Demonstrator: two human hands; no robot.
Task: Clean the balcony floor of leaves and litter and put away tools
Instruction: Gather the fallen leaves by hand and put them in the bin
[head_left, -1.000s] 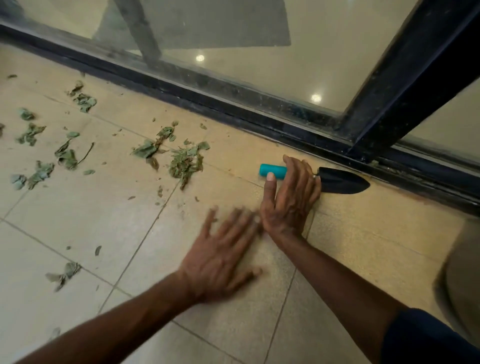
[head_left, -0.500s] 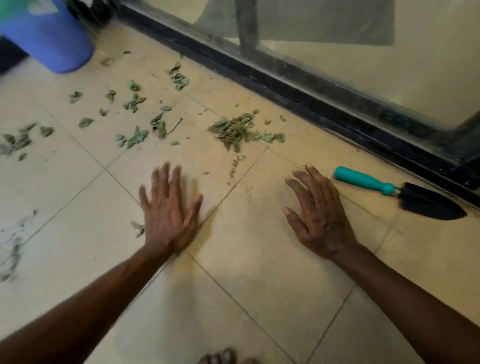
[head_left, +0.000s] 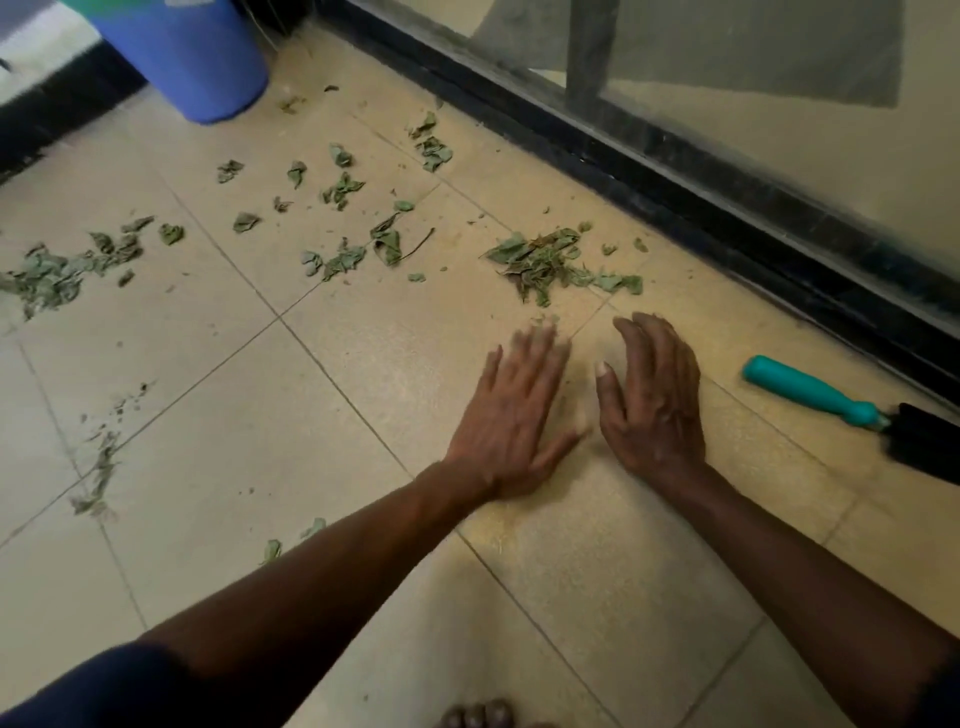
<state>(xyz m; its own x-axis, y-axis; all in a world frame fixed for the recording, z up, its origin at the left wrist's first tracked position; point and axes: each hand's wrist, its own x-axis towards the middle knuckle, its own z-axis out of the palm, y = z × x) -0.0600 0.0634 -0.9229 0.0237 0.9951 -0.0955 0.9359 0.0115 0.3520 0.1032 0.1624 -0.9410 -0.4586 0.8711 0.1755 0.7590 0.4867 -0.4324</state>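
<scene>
Both our left hand (head_left: 511, 415) and right hand (head_left: 652, 400) slid together behind the leaves (head_left: 550, 262) — each grip open, empty — so we can scoop.

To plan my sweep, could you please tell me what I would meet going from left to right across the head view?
blue bucket → left hand → right hand → teal-handled trowel

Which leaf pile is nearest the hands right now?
The dense pile beside the black door track, just ahead of the left hand and right hand. The other leaves lie scattered farther left, toward the blue bin.
</scene>
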